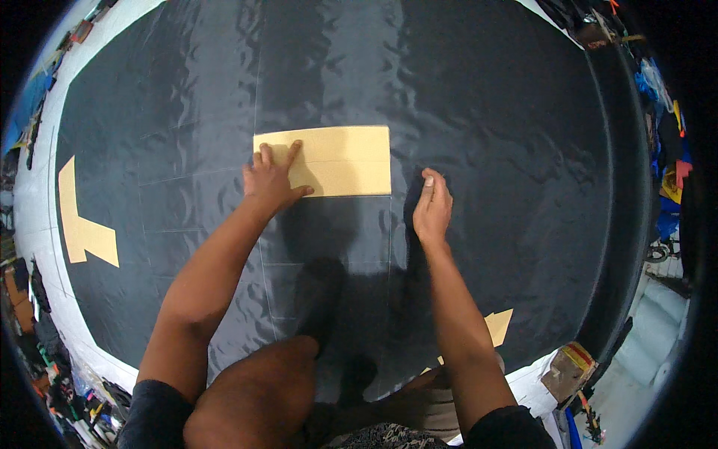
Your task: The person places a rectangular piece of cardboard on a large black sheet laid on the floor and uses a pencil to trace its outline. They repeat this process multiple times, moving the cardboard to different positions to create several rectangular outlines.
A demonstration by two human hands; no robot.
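A tan rectangular card pattern lies flat on a large sheet of shiny black fabric. My left hand rests on the card's left end, fingers spread and pressing it down. My right hand is just right of the card's lower right corner, fingers closed with the thumb up; something small may be pinched in it, but I cannot make it out. Thin pale lines run across the fabric around the card, marking rectangles.
Another tan pattern piece, shaped like an angled arrow, lies at the fabric's left edge. A smaller tan piece shows by my right forearm. My knee is at the bottom. Clutter lines the floor's edges, with a tape roll lower right.
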